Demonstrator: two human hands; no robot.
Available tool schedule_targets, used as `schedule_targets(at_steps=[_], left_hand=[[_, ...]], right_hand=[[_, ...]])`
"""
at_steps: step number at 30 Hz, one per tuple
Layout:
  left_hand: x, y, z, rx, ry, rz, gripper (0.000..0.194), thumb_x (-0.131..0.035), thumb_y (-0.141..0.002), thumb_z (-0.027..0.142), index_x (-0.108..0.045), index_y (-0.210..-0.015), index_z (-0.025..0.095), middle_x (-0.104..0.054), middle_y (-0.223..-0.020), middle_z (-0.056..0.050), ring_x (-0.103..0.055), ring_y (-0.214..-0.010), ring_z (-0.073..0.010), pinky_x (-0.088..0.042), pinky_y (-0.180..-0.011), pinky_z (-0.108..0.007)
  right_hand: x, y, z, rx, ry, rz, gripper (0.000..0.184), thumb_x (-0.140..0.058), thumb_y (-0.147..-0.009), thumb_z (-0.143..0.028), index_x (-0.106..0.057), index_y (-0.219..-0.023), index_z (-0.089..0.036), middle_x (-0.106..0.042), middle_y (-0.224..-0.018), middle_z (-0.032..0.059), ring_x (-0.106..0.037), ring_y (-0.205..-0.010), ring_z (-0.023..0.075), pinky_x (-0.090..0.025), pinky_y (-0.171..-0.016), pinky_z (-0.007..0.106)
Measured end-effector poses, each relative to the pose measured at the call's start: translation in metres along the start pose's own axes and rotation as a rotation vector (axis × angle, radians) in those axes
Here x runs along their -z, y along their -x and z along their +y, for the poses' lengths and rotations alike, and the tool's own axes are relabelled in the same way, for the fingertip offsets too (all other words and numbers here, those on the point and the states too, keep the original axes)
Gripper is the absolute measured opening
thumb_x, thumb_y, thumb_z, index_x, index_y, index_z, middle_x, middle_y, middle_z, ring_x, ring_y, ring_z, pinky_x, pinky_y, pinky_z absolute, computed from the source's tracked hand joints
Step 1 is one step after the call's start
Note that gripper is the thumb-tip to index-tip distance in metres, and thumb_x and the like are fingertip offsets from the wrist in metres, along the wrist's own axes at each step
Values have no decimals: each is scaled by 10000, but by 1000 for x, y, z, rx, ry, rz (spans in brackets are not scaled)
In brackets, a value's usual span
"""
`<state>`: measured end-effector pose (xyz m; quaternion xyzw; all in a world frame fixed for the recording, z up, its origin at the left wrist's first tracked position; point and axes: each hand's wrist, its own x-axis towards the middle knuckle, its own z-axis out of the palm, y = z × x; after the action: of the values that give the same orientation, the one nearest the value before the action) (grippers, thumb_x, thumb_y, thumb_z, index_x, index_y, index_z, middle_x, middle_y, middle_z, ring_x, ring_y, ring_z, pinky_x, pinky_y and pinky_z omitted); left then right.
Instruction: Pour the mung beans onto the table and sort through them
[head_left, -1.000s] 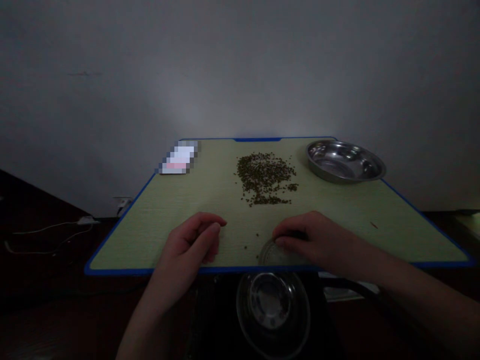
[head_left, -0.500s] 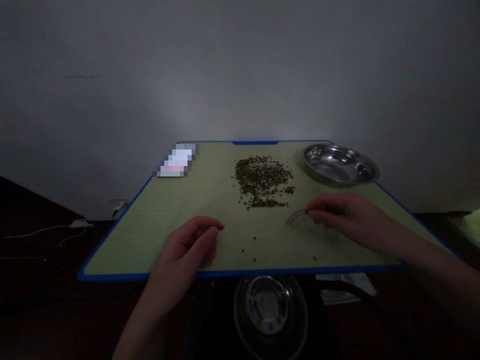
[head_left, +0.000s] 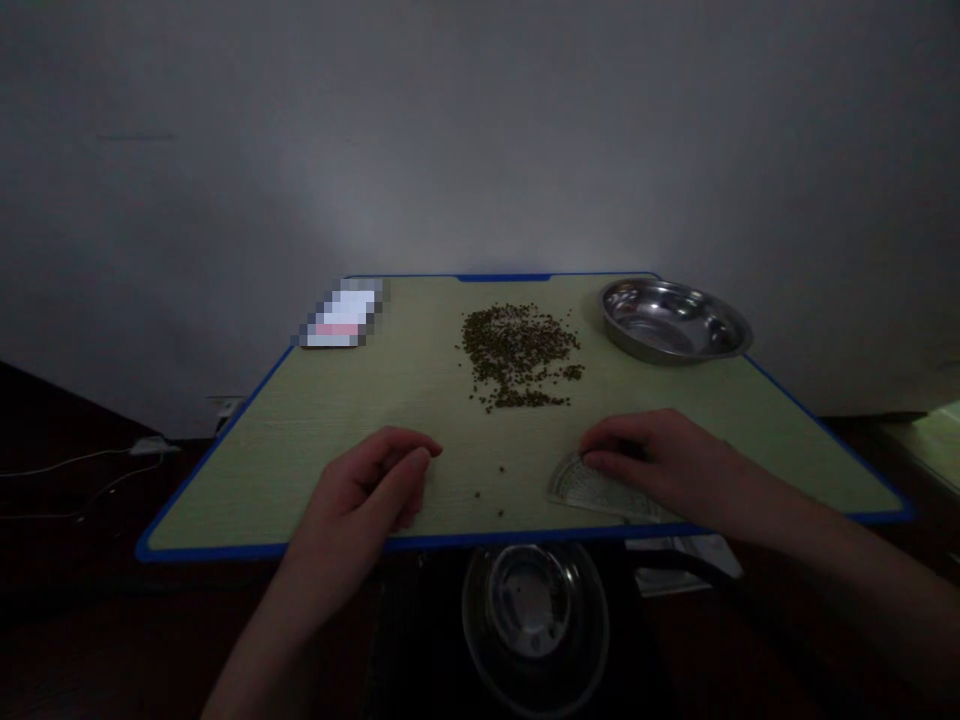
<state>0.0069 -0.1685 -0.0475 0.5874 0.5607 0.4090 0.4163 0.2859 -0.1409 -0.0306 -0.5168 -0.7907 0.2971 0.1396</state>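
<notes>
Two bare hands are being held at the near side of a pale green desk (head_left: 247, 460), which is being bordered by a blue edge. A clear half-round protractor (head_left: 581, 490) is being grasped by the right hand (head_left: 652, 462), its curved rim being pinched between the thumb and the bent fingers. Its straight side is being turned toward the near blue edge, and part of it is being covered by the hand; whether it is being pressed flat on the desk cannot be told. The left hand (head_left: 375, 485) is being held well apart from it, the fingers being curled loosely and the thumb being brought up to the forefinger; whether anything small is being gripped inside cannot be seen.

Between the hands, a few stray seeds (head_left: 501, 513) are being left loose on the desk. Beyond them, in the middle, a scattered heap of small brownish-green seeds (head_left: 517, 345) is being spread in a thin patch, with a short, straighter strip being formed along its near side. To the right of the heap, a shiny metal bowl (head_left: 637, 335) is being supported near the desk's far right corner. Below the near edge, a second bowl (head_left: 534, 675) is being partly shadowed.
</notes>
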Motion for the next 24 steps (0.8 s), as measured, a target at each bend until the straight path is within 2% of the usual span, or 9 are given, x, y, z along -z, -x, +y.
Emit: schedule_targets(at_steps=[7,24], left_hand=[[0,2,-4,6,-16,19,191,-551,-863,371,-640,-891,204,-453,-528,61,-395,-473,-92,-281,-427,-199],[-1,3,-1,21,1,28,199,-554,-857,379,-641,-887,203,-456,-527,56,-402,-467,-98,-287,-418,-205]], right_hand=[[-5,-5,-6,36,-22,-4,184,-545,-861,-223,-727,-877,-197,-737,-834,23,-638,-726,165,-456,-660,281],[-9,-6,-10,25,-68,-38,182,-563,-856,-228,-738,-893,-201,-745,-856,21,-646,-745,164,-464,-668,274]])
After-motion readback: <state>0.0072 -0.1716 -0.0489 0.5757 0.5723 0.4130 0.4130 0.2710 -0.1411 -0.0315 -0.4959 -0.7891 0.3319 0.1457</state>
